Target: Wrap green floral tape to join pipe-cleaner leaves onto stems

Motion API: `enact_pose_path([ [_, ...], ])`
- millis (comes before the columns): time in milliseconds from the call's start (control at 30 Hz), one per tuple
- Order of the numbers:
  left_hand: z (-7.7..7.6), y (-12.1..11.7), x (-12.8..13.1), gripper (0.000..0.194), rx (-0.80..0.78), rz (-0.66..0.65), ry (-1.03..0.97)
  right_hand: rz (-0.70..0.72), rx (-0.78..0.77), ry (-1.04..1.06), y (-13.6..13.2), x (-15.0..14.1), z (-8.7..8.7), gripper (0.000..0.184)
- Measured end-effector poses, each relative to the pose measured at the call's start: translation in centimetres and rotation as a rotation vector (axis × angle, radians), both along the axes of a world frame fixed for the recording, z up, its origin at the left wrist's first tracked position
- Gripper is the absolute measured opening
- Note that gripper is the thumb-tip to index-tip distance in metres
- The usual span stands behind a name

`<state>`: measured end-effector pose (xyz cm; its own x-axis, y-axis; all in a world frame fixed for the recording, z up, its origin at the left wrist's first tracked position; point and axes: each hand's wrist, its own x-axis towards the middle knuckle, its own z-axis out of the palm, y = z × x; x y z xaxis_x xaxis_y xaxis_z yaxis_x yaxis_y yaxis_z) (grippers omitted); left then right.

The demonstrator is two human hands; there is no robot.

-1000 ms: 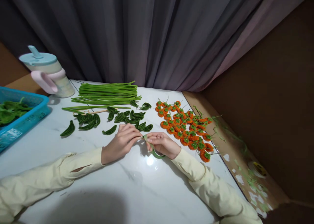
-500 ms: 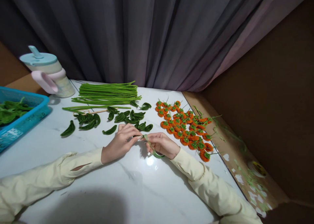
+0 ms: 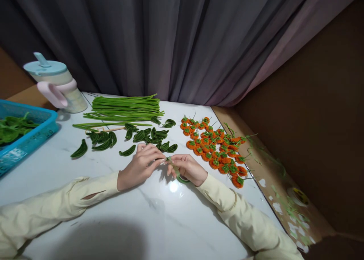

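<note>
From the head camera: two bare hands meet above a white marbled counter (image 3: 167,222), in front of a dark curtain (image 3: 125,43). The left hand (image 3: 140,167) pinches a thin piece, too small to make out, between thumb and fingers. The right hand (image 3: 190,168) grasps green tape (image 3: 176,171) by its strip, a roll hanging below the fingers. The fingertips nearly touch, probably so that both can steady such small work. Dark green leaf shapes (image 3: 79,149) lie just beyond the left hand, seemingly for easy reach. Bright green stems (image 3: 125,105) lie side by side near the far edge, perhaps to stay straight. Orange flower-like pieces (image 3: 237,181) crowd the right edge, apparently grouped by kind. At the left are a blue basket (image 3: 31,143) of green pieces and an upright cup (image 3: 76,101).
</note>
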<state>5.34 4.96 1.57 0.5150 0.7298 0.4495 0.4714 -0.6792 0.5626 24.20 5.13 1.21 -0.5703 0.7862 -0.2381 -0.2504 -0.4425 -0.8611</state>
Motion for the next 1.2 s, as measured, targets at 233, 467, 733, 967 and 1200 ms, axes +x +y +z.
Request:
enact_pose_path([
  [233,0.18,-0.07,-0.19,0.018,0.093,-0.065,0.073,0.004,-0.014,-0.001,0.1,0.16,0.09,0.016],
  [467,0.15,0.13,-0.4,0.02,0.06,-0.12,0.101,0.028,-0.035,0.02,0.31,0.45,-0.36,0.015],
  [733,0.27,0.38,-0.59,0.02,0.262,-0.114,0.136,0.04,-0.145,0.055,0.57,0.62,-0.19,0.021],
  [967,0.45,0.61,-0.82,0.018,0.52,-0.11,0.22,-0.055,-0.145,0.069,0.33,0.34,-0.56,0.018],
  [1200,0.44,0.65,-0.99,0.024,0.602,-0.109,0.236,-0.061,-0.1,0.02,0.06,0.34,-0.29,0.019],
])
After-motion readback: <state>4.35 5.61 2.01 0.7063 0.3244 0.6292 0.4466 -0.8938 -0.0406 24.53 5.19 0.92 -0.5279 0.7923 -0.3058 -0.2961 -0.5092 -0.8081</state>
